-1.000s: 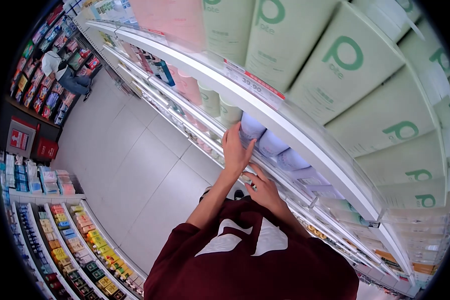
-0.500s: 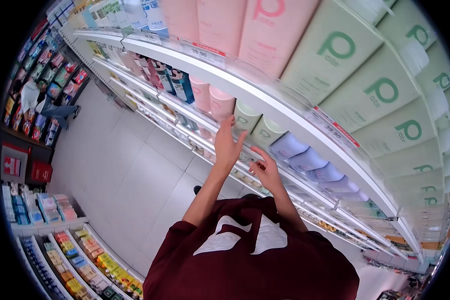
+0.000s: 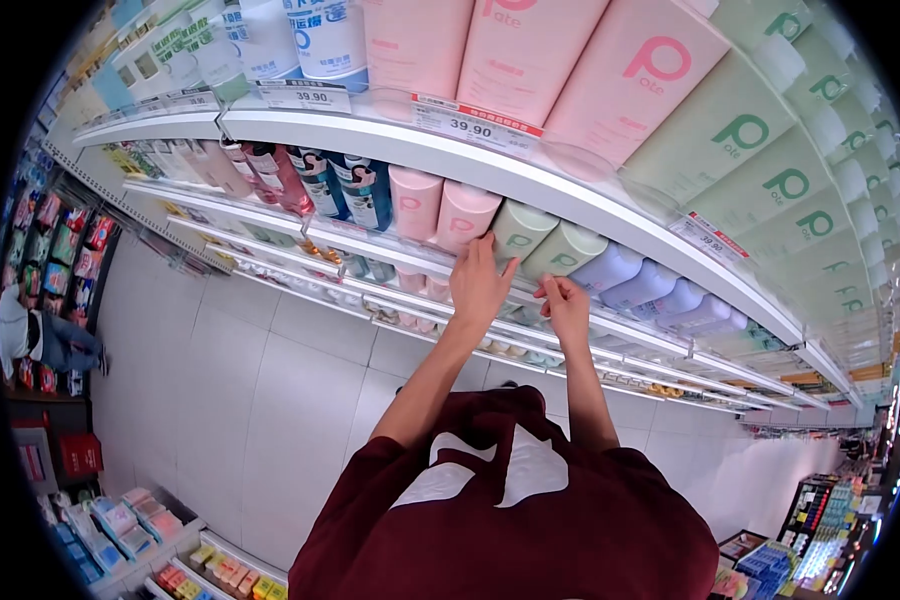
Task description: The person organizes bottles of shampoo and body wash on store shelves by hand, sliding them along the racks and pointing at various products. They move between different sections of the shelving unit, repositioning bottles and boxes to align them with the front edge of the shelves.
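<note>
Your left hand: fingers loosely spread by the left green bottle, contact unclear | your right hand: curled narrow, contents unclear | bottle: on shelf, pink bottles left, purple bottles right, label outward, likely for easy reading

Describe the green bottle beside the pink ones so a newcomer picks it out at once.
Find the white shelf edge carrying 39.90 tags. In the row beneath it, look by the left hand. The green bottle wanted stands between a pink bottle and its green twin; only the twin neighbours a purple bottle.
</note>
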